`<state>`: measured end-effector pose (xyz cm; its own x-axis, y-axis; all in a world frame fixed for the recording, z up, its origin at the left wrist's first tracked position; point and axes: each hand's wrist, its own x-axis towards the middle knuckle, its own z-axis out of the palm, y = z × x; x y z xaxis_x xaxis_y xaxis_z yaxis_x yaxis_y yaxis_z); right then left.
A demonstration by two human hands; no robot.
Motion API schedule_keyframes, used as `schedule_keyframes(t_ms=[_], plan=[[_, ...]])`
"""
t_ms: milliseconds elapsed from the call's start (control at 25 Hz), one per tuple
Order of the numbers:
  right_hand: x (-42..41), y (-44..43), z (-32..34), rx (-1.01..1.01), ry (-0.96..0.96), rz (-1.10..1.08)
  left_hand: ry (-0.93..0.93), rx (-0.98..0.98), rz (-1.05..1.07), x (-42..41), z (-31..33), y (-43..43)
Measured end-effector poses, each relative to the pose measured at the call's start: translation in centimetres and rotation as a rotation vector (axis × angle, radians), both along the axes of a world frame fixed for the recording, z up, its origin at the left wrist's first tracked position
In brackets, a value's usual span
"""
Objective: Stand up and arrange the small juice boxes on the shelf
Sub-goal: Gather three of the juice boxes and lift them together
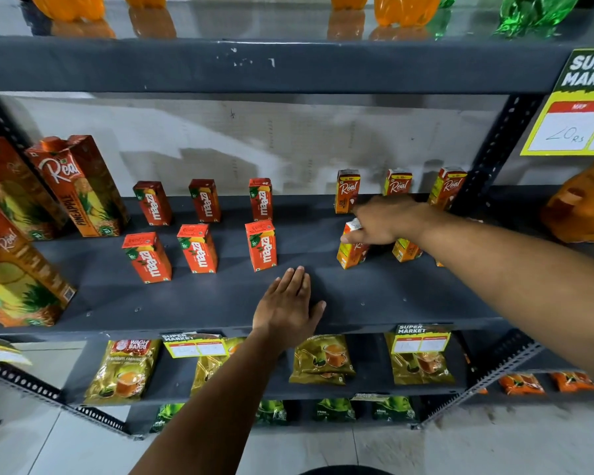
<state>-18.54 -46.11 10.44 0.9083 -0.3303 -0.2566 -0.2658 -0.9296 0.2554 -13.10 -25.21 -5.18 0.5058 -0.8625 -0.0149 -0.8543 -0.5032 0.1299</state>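
Observation:
Several small red Maaza juice boxes (198, 247) stand upright in two rows on the dark grey shelf (186, 303). To the right, small Real juice boxes stand along the back (347, 190), with more in a front row. My right hand (386, 219) grips the top of a front-row Real box (352, 250), which leans slightly. Another Real box (405, 250) stands just right of it, partly hidden by my forearm. My left hand (288, 305) lies flat on the shelf near its front edge, fingers spread, holding nothing.
Tall Real pineapple cartons (78, 185) stand at the left end. A slotted upright post (487, 166) bounds the shelf on the right, with a yellow price sign (573, 108) beside it. Tea packets (126, 370) hang on the shelf below; orange and green bottles stand above.

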Motion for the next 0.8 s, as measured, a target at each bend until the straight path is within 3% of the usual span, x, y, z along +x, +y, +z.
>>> schedule_keyframes(t_ms=[240, 320, 440, 520, 560, 680, 800], plan=[[-0.6, 0.7, -0.6, -0.012, -0.158, -0.134, 0.010, 0.032, 0.010, 0.0, 0.2, 0.0], [-2.0, -0.5, 0.1, 0.123, -0.272, -0.172, 0.028, 0.019, 0.012, 0.0, 0.3, 0.1], [-7.8, -3.5, 0.3, 0.369, -0.756, -0.192, 0.112, -0.069, 0.038, 0.1, 0.8, 0.1], [-12.5, -6.1, -1.3, 0.384, -1.133, -0.243, 0.297, -0.240, 0.117, -0.1, 1.5, -1.1], [-14.4, -7.6, -2.5, 0.431, -1.208, -0.326, 0.437, -0.328, 0.166, -0.2, 2.2, -2.2], [-17.0, -11.0, -5.8, 0.812, -1.060, -0.597, 0.761, -0.471, 0.268, -0.1, 3.3, -6.7], [-16.5, -12.3, -7.7, 1.035, -0.901, -0.598, 0.796, -0.506, 0.281, 0.0, 3.4, -10.5]])
